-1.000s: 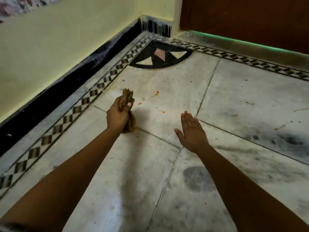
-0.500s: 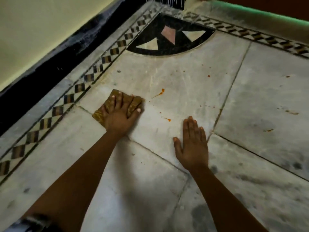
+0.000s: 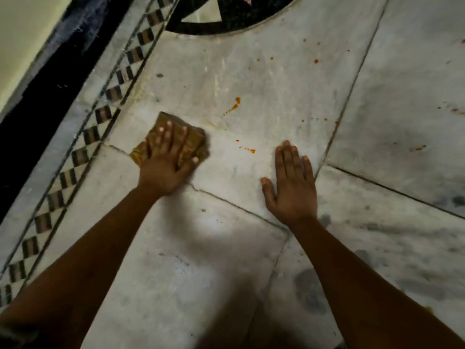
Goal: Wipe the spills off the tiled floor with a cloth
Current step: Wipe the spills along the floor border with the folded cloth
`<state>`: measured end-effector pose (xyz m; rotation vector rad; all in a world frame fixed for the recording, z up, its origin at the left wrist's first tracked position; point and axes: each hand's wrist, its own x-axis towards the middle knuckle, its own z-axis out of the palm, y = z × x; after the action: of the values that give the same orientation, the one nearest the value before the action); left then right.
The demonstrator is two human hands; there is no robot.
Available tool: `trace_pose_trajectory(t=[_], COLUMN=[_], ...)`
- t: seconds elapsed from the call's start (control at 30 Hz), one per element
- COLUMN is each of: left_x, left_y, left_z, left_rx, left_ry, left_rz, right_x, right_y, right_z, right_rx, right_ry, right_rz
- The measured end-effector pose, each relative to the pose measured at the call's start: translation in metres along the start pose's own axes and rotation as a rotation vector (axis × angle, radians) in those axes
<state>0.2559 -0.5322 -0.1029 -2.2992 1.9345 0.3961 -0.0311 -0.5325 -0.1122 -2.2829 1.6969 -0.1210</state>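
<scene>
Head view looks steeply down on a pale marble tiled floor (image 3: 251, 260) crossed by dark grout lines. Left of centre, the left hand (image 3: 167, 157) lies flat, fingers spread, pressing a folded mustard-brown cloth (image 3: 181, 136) against the floor; it is not clenched around the cloth but rests on top of it, palm down. The cloth sits just beside the checkered border strip (image 3: 100, 117) that runs diagonally from the lower left corner toward the top centre. Right of centre, the right hand (image 3: 292, 182) is planted flat on the bare tile, fingers together and thumb out, holding nothing. Between the two hands, a little above them, lie orange spills: a streaked drop (image 3: 235, 103) above and right of the cloth, and a short row of drips (image 3: 247, 148) near the right hand's fingertips. Smaller orange specks (image 3: 315, 61) scatter toward the upper right. A black curved inlay (image 3: 226, 23) fills the top centre, and a black skirting (image 3: 37, 91) under a pale wall (image 3: 22, 28) occupies the upper left. Grey smudges mark the tiles at the lower right.
</scene>
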Motion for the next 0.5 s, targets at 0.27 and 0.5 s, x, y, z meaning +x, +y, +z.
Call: trace_pose_trajectory(t=[0.27, 0.5], left_x=[0.043, -0.012], left_y=[0.063, -0.005], left_z=[-0.002, 0.002], left_rx=[-0.053, -0.036], left_ry=[0.083, 0.065], left_rz=[0.046, 0.006], right_x=[0.001, 0.000], right_y=[0.000, -0.001], right_z=[0.001, 0.002], right_rx=[-0.008, -0.033], right_ry=[0.023, 0.024], right_rz=[-0.001, 0.005])
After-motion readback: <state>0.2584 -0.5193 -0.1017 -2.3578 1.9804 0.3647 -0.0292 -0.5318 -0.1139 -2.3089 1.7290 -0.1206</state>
